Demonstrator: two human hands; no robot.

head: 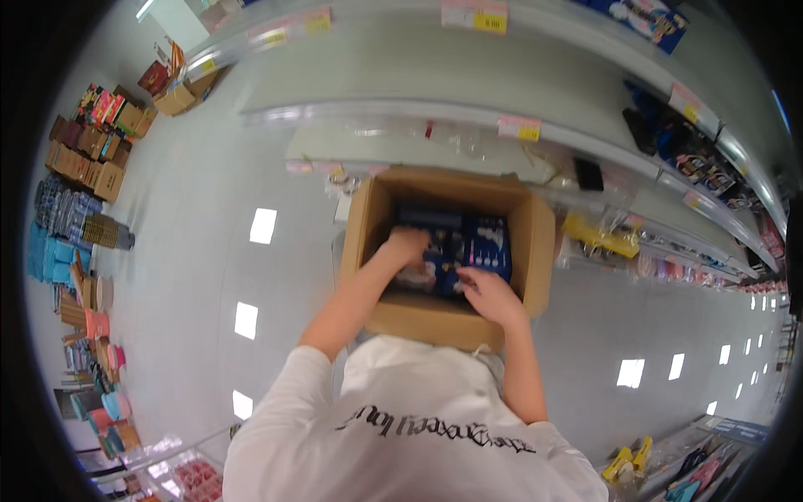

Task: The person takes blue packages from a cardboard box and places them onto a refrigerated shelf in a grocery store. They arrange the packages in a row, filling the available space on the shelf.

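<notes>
An open cardboard box (541, 251) stands in front of me, near the edge of the shelving. Inside it lie several dark blue printed packages (488, 241). My left hand (409, 246) reaches into the left part of the box, bent over the packages; it is blurred and its fingertips are partly hidden. My right hand (490, 293) is in the right front part of the box, its fingers at the edge of a blue package. Whether either hand grips a package cannot be made out.
Metal shelves (389, 113) with price tags run across the top and right. A yellow item (599, 235) hangs on the right. Cardboard boxes (81, 166), stacked buckets (106, 232) and basins line the far left. Hanging packaged goods (696, 474) are at the lower right.
</notes>
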